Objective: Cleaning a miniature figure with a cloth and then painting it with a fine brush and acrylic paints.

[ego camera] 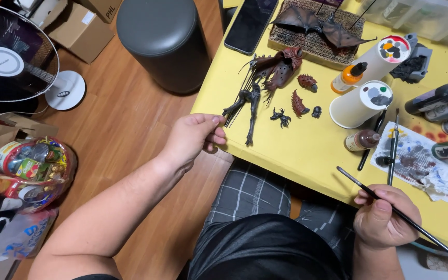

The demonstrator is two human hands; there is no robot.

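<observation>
Pinched in left hand (193, 137), mid-frame: spindly dark figure limb (233, 110), judged light, brittle; safest held at thicker end. Right hand (385, 218), lower right, gripped thin paintbrush (390, 207) over yellow table (296, 155).

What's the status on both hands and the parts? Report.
Left hand pinching dark spiky model part at table edge. Right hand gripping paintbrush. Nothing blocking.
</observation>
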